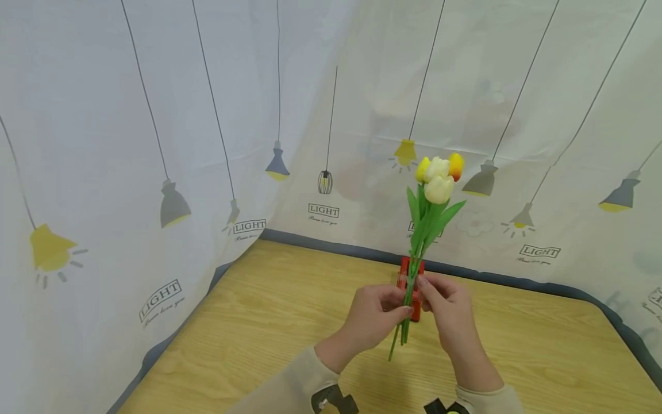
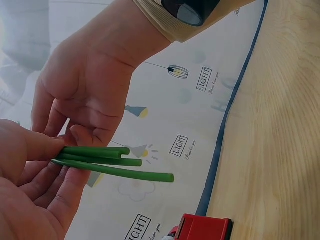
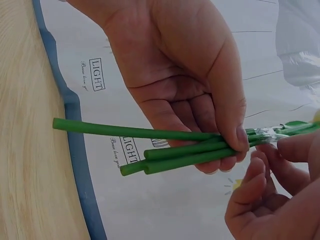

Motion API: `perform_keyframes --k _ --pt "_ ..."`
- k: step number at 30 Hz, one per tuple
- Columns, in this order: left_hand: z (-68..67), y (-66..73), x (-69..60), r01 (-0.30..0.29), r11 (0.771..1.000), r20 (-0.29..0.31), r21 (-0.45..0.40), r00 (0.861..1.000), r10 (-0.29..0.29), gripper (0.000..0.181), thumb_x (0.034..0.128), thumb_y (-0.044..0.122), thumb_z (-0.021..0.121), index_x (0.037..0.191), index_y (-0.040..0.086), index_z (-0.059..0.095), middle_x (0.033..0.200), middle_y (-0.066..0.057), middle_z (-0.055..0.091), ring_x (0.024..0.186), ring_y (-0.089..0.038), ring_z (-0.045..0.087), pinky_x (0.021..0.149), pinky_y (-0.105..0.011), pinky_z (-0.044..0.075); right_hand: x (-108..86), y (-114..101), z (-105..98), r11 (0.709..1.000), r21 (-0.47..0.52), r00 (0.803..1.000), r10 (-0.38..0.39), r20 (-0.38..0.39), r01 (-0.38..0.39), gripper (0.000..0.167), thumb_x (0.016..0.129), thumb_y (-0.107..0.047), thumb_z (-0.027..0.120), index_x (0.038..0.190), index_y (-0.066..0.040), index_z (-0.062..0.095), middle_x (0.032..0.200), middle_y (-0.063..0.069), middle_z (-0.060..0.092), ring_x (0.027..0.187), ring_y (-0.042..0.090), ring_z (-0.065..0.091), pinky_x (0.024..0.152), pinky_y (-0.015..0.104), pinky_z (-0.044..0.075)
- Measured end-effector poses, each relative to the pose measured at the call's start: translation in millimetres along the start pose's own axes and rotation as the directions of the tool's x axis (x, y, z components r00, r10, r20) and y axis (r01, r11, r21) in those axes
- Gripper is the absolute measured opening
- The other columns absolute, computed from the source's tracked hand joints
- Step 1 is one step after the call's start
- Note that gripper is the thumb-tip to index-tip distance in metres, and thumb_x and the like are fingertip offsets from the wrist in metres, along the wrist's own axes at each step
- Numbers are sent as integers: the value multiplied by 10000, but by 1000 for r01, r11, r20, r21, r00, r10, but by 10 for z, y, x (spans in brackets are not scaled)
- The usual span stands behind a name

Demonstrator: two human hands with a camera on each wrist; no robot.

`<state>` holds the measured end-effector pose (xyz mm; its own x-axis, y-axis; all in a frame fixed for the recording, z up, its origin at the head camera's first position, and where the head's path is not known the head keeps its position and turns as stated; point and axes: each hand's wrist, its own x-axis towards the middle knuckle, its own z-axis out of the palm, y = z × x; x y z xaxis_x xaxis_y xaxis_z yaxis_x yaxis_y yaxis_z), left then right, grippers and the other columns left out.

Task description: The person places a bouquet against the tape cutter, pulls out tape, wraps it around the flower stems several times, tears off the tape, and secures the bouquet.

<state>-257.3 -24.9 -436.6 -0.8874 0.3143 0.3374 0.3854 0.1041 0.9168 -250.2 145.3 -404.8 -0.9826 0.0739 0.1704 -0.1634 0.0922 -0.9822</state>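
A bunch of tulips (image 1: 438, 190), with white, yellow and orange-red heads and green leaves, stands upright before me in the head view. My left hand (image 1: 369, 317) pinches the green stems (image 3: 180, 134) between thumb and fingers, above their cut ends. Higher up, a shiny strip of clear tape (image 3: 265, 133) lies round the stems. My right hand (image 1: 451, 307) has its thumb and curled fingers at this tape and seems to pinch it; the exact contact is partly hidden. Both hands also appear close up in the left and right wrist views.
Behind the stems, a red boxy item (image 1: 416, 310), partly hidden, rests on the wooden table (image 1: 248, 328); its red side (image 2: 202, 227) shows in the left wrist view. A white cloth (image 1: 320, 115) printed with lamps rises behind and on the left, with a dark blue edge.
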Motion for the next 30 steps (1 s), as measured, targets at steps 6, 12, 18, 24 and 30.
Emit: perform_keyframes --k 6,12,18,24,30 --pt "18 -9 1 -17 1000 7 -21 1000 17 107 967 73 774 1066 60 814 1007 -94 820 791 3 719 754 -185 617 -13 15 -12 996 82 984 -44 173 30 296 1120 -170 543 1016 -275 799 882 -94 749 755 85 627 724 233 590" --pt "38 -18 -10 -40 999 12 9 999 40 89 965 91 782 1045 69 815 981 -92 821 761 20 706 729 -179 614 -31 12 10 998 35 981 -56 184 51 173 1094 -129 562 1071 -135 734 917 -97 723 796 101 638 754 252 569" --pt "61 -24 -33 -83 986 15 145 997 81 144 961 143 801 1095 92 808 966 -34 825 749 65 684 695 -154 602 -59 6 76 993 -115 996 -7 88 17 177 1011 -171 730 1055 -23 641 872 -61 632 857 111 599 745 240 566" --pt "91 -41 -44 -125 962 25 241 992 123 194 987 178 776 1169 116 791 975 -19 826 768 88 686 697 -113 584 -95 -10 129 982 -187 999 -5 31 11 174 979 -112 730 966 -28 579 841 -8 574 820 133 573 699 256 538" --pt "93 -26 -45 -96 979 12 178 995 95 197 987 133 766 1178 92 789 1005 -9 824 806 69 699 736 -133 597 -102 -55 104 956 -293 1000 -21 -16 15 142 987 -115 663 1068 -20 730 940 19 713 888 114 603 759 246 514"
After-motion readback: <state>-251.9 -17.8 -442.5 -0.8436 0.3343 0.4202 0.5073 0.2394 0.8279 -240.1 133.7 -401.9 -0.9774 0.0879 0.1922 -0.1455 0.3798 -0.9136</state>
